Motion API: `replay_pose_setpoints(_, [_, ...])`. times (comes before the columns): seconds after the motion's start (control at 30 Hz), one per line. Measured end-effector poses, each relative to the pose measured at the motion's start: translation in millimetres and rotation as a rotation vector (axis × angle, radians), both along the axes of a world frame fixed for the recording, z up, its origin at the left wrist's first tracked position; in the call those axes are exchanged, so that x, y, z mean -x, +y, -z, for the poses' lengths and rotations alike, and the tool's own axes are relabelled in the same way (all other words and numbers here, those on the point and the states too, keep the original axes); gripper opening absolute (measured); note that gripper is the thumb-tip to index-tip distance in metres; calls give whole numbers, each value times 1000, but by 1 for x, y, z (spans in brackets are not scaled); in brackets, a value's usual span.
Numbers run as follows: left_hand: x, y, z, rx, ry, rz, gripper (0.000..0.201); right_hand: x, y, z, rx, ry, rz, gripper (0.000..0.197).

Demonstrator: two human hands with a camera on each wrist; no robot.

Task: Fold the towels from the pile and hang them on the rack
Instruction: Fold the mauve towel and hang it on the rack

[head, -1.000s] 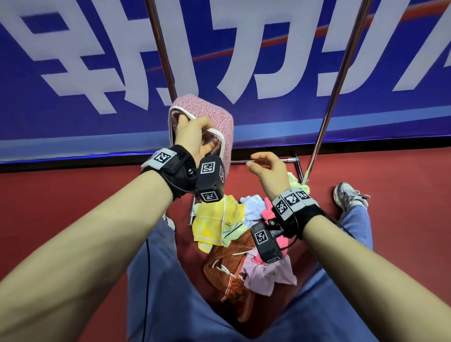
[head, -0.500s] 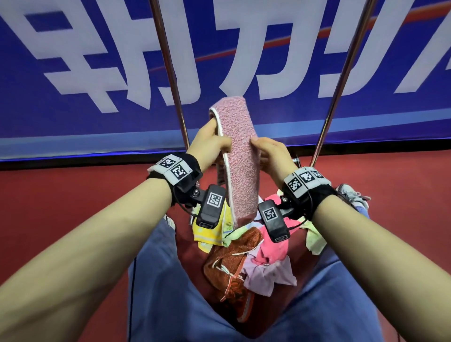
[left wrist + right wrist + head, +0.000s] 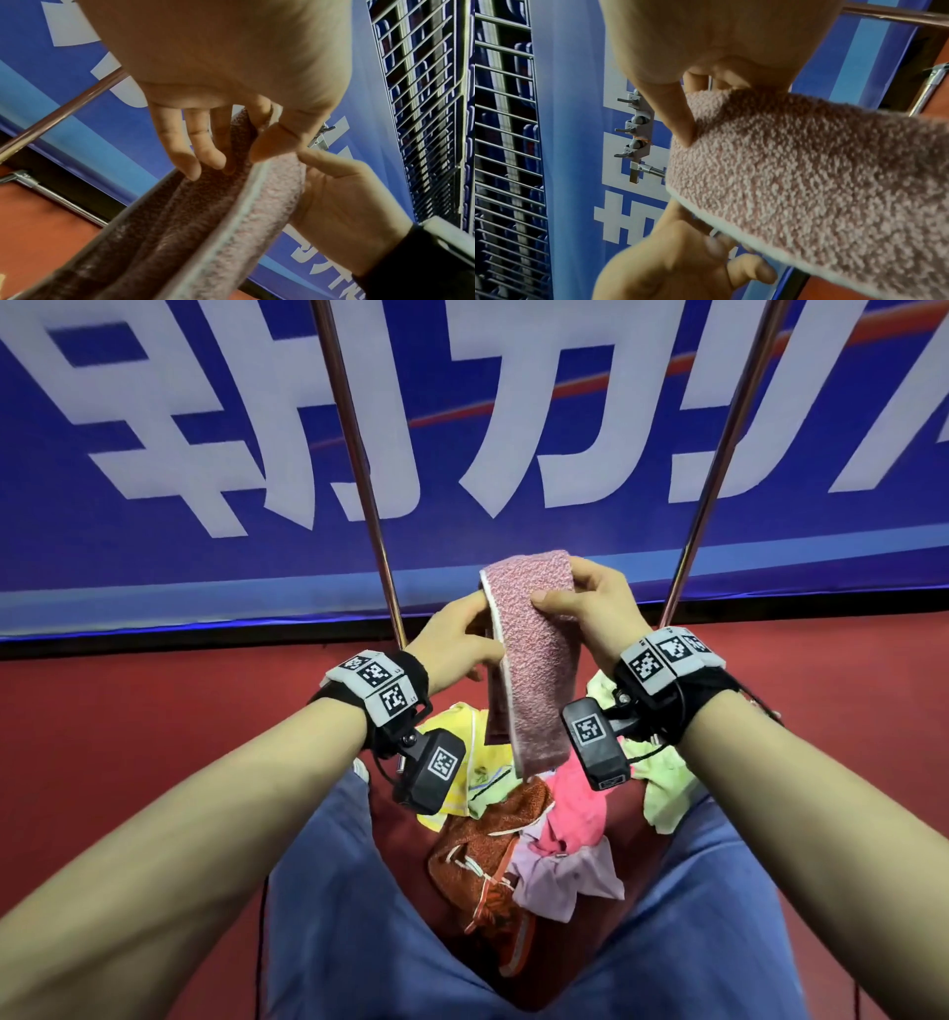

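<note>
Clearly soft and light, the folded pink towel (image 3: 534,660) droops; left hand (image 3: 457,642) and right hand (image 3: 590,608) both pinch its top fold, the best hold.

Both forearms reach forward, wrists raised. The left hand (image 3: 457,639) pinches with thumb and fingers; the right hand (image 3: 595,608) curls its grip from the other side.

You hold a folded pink towel (image 3: 534,660) upright at centre frame: your right hand (image 3: 590,613) grips its top from three o'clock, thumb across the face, and your left hand (image 3: 457,639) pinches its white-trimmed edge from nine o'clock. Two metal rack poles (image 3: 359,469) rise toward twelve o'clock before the blue banner (image 3: 154,546). The towel pile (image 3: 518,839) lies toward six o'clock on the red floor (image 3: 128,737), between your knees.
</note>
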State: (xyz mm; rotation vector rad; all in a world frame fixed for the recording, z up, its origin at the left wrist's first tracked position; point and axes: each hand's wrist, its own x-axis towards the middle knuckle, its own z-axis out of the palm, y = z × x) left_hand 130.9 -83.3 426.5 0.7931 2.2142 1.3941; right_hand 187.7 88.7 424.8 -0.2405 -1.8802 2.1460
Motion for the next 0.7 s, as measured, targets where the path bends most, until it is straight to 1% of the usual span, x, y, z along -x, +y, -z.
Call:
replay_pose_setpoints(0.07, [2, -2, 3, -16, 26, -20, 65, 0, 2, -5, -14, 6, -9, 30])
replay_pose_setpoints(0.1, [2, -3, 3, -33, 61, -38, 61, 0, 2, -7, -7, 6, -19, 26])
replay_pose_setpoints(0.2, [3, -1, 3, -60, 219, -139, 37, 0, 0, -10, 27, 4, -50, 23])
replay_pose_setpoints(0.27, [4, 0, 2, -30, 314, -213, 27, 0, -2, -11, 25, 7, -51, 23])
replay_pose_setpoints(0.37, [11, 4, 2, 41, 378, -329, 13, -3, -3, -14, 20, 26, -62, 24])
replay_pose_setpoints(0.4, [13, 5, 1, 67, 396, -366, 14, -4, -3, -17, 17, 36, -73, 25])
replay_pose_setpoints(0.43, [15, 6, -1, 84, 415, -393, 21, -5, -3, -20, 16, 47, -87, 24])
replay_pose_setpoints(0.5, [20, 9, -6, 51, 411, -416, 30, -6, -4, -26, 20, 64, -109, 23])
replay_pose_setpoints(0.6, [25, 11, -15, -43, 350, -362, 32, -5, -4, -32, 9, 83, -119, 30])
replay_pose_setpoints(0.7, [26, 13, -18, -61, 315, -324, 31, -4, -4, -33, -2, 96, -104, 28])
